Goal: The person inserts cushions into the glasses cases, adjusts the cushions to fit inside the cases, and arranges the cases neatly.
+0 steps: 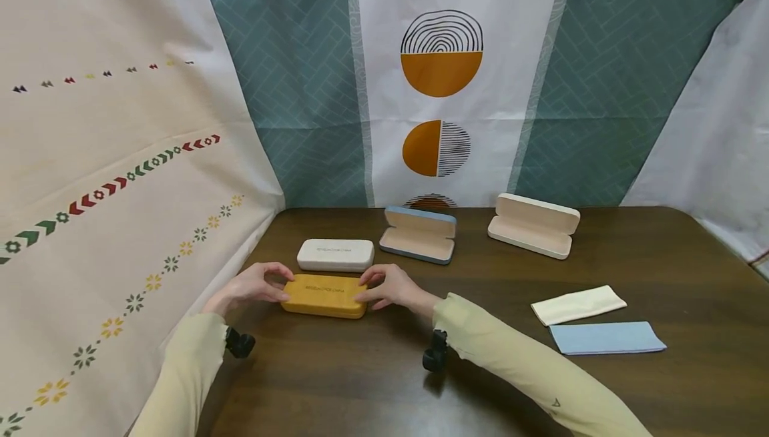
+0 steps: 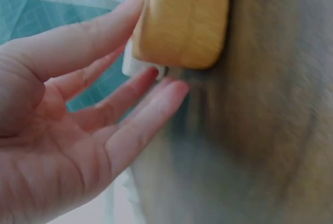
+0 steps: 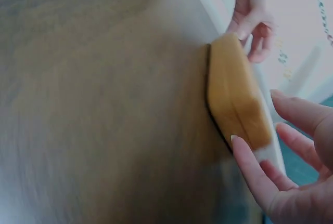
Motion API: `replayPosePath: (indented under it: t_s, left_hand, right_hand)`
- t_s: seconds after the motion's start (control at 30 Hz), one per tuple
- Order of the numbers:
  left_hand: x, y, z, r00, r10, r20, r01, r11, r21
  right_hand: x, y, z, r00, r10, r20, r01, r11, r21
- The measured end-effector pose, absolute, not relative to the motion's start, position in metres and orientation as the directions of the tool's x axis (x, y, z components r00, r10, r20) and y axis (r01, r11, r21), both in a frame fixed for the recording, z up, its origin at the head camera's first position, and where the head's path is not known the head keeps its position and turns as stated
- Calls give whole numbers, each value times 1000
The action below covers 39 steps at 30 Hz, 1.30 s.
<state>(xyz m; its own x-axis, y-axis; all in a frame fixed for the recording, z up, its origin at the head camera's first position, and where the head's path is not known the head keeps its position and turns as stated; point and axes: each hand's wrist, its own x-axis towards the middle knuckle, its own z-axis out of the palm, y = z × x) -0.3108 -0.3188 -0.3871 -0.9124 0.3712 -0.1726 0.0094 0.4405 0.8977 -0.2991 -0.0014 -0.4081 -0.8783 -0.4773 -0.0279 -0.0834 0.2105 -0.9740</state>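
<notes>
A closed yellow glasses case [image 1: 324,293] lies on the table between the two hands. At its left end is the left hand [image 1: 258,288]; in the left wrist view its thumb [image 2: 117,21] meets the case's edge while the other fingers extend loosely past the end. The right hand [image 1: 393,288] spreads around the right end. One fingertip [image 3: 239,143] touches the lower corner in the right wrist view, and another finger stands slightly off the case. Just behind lies a closed white glasses case [image 1: 335,255].
A blue case [image 1: 418,237] and a cream case [image 1: 533,227] stand with lids raised near the table's back edge. To the right lie a folded cream cloth [image 1: 579,304] and a folded blue cloth [image 1: 607,338]. Patterned curtains hang behind and at the left.
</notes>
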Motion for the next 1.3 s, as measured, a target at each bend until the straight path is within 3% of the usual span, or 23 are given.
replayPosePath:
  t_s: [0.27,0.47,1.0,1.3]
  left_hand:
    - [-325,-291,-360,-944,330,-20,170,537,826]
    - [-338,-246,-345,-918,394,46,257,503,825]
    - [-353,-81,-347,-738,674,18,302,308,902]
    - [-341,16,-365,-662,749,-31,245,255,935]
  right_hand:
    - [-311,59,-388,-884,-467,32,-110,140,-984]
    - [-319,111,-375,-905,-425,32,-108,155,-982]
    - [-308,248,-374,-928,-360,91,-185,236,-954]
    - [-287,322,-383,-969,-237,75,-173,424,-889]
